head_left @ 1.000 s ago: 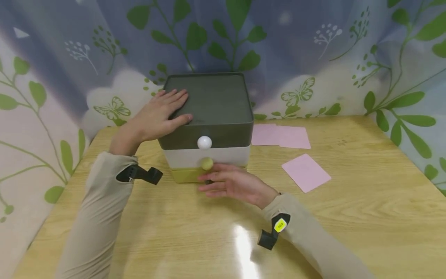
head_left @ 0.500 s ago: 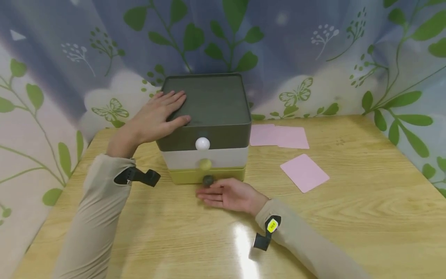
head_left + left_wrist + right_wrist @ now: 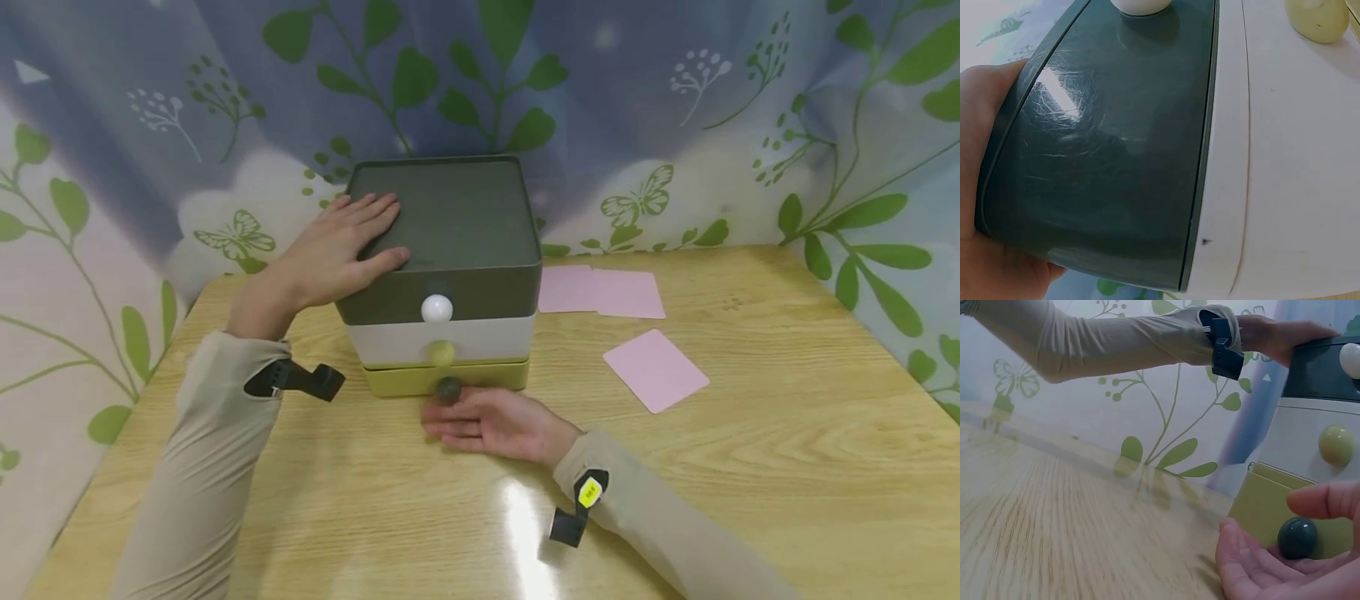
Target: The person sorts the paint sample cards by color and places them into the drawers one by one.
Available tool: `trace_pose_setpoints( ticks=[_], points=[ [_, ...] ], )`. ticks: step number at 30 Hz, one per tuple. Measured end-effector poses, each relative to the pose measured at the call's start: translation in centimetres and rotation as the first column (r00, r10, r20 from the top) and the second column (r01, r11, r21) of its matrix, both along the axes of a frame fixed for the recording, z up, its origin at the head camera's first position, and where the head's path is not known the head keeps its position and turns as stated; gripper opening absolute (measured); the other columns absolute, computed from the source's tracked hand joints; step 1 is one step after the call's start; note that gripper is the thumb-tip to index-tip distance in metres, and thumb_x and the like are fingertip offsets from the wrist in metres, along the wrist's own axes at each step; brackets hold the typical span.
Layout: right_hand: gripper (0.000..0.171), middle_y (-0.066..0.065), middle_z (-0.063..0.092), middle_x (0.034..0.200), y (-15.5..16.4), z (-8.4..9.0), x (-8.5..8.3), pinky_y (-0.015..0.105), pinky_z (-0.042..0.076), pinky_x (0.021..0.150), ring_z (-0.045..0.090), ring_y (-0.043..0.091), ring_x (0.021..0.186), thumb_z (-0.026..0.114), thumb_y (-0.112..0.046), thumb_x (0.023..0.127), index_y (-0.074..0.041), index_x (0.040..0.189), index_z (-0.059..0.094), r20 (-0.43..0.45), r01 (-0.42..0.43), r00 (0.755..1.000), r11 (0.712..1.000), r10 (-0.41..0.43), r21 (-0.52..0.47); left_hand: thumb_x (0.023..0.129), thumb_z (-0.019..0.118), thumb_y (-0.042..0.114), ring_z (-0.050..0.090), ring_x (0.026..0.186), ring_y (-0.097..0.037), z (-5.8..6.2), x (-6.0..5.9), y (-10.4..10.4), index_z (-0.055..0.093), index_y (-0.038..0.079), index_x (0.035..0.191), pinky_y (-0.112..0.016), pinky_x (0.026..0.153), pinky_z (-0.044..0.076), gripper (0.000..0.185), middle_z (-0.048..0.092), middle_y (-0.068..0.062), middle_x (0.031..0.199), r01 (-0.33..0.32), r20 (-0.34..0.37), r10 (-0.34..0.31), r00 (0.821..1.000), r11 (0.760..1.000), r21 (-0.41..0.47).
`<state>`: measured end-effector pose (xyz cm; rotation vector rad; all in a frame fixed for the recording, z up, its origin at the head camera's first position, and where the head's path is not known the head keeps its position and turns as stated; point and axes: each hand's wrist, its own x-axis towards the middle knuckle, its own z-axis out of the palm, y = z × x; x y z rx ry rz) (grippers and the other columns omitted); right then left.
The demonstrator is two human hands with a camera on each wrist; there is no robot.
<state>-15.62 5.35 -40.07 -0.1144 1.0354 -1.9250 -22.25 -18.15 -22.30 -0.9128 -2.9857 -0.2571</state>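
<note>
While my left hand [image 3: 341,250] lies flat, fingers straight, on the front left corner of the drawer box [image 3: 442,275], my right hand [image 3: 491,421] rests palm-up on the table [image 3: 750,467] just in front of the bottom drawer [image 3: 480,377], fingers loosely extended and gripping nothing. The box is a squat, round-cornered plastic cube standing near the back of the table, left of centre, its drawer fronts facing me. Its glossy dark grey-green top drawer [image 3: 1116,156] shows fine scratches in the left wrist view; below it come a white middle drawer [image 3: 487,337] and the olive-yellow bottom one, which sits slightly out from the stack. Each front carries a round ball knob: a white knob [image 3: 437,308], a pale yellow knob [image 3: 441,352] and a dark green knob [image 3: 1297,537]. In the right wrist view my fingertips [image 3: 1316,501] curve near the dark knob, above and below it, without clearly closing on it; whether they touch it I cannot tell.

The table has a shiny, light wood-grain surface. Three flat pink cards lie right of the box: a pair of cards [image 3: 600,292] side by side just beside it, and a single card [image 3: 656,371] apart and nearer to me, turned at an angle. A curtain [image 3: 675,125] printed with green leaves and butterflies hangs behind. Nothing lies between my right hand and the drawer front.
</note>
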Motion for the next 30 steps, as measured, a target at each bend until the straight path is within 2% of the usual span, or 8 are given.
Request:
trace_pose_setpoints(
  ticks=[4, 9, 13, 21, 30],
  points=[
    [0.041, 0.029, 0.039, 0.144, 0.2, 0.0, 0.5, 0.045, 0.037, 0.108, 0.052, 0.032, 0.124, 0.037, -0.003, 0.101, 0.002, 0.141, 0.030, -0.062, -0.018, 0.998, 0.999, 0.020, 0.042, 0.101, 0.038, 0.046, 0.011, 0.147, -0.034, 0.1, -0.1, 0.1, 0.020, 0.000, 0.153, -0.046, 0.118, 0.002, 0.071, 0.016, -0.016, 0.159, 0.001, 0.002, -0.001, 1.000, 1.000, -0.002],
    [0.046, 0.030, 0.044, 0.140, 0.3, -0.2, 1.3, 0.045, 0.041, 0.105, 0.060, 0.028, 0.115, 0.040, -0.003, 0.100, 0.004, 0.143, 0.027, -0.100, -0.057, 0.993, 0.998, 0.061, 0.035, 0.101, 0.039, 0.046, 0.010, 0.147, -0.033, 0.1, -0.1, 0.1, 0.019, 0.000, 0.153, -0.046, 0.118, 0.001, 0.071, 0.016, -0.015, 0.159, -0.011, 0.010, 0.011, 1.000, 1.000, 0.002],
    [0.046, 0.030, 0.047, 0.138, 0.4, -0.4, 2.5, 0.045, 0.041, 0.105, 0.060, 0.029, 0.113, 0.042, -0.002, 0.099, 0.005, 0.142, 0.029, -0.073, -0.064, 0.995, 0.998, 0.065, 0.005, 0.101, 0.039, 0.045, 0.010, 0.147, -0.033, 0.1, 0.0, 0.0, 0.019, 0.000, 0.153, -0.046, 0.118, 0.002, 0.071, 0.016, -0.016, 0.159, -0.012, 0.011, 0.012, 1.000, 1.000, -0.002],
    [0.051, 0.028, 0.049, 0.137, 0.7, -0.4, 5.4, 0.046, 0.038, 0.107, 0.054, 0.032, 0.122, 0.045, 0.002, 0.094, 0.005, 0.142, 0.028, 0.005, -0.058, 0.998, 0.996, 0.059, -0.063, 0.101, 0.039, 0.045, 0.010, 0.147, -0.034, 0.2, 0.2, -0.1, 0.019, -0.001, 0.153, -0.047, 0.118, 0.002, 0.071, 0.016, -0.016, 0.159, -0.011, 0.004, 0.011, 1.000, 1.000, -0.005],
    [0.052, 0.030, 0.048, 0.136, 0.9, -0.2, 7.2, 0.047, 0.035, 0.109, 0.051, 0.035, 0.125, 0.044, 0.006, 0.094, 0.009, 0.143, 0.025, 0.059, -0.064, 0.996, 0.991, 0.071, -0.120, 0.101, 0.038, 0.044, 0.010, 0.146, -0.037, 0.1, 0.0, 0.1, 0.019, -0.002, 0.152, -0.047, 0.118, 0.002, 0.071, 0.015, -0.018, 0.159, -0.006, 0.014, 0.006, 1.000, 1.000, -0.015]
  ],
)
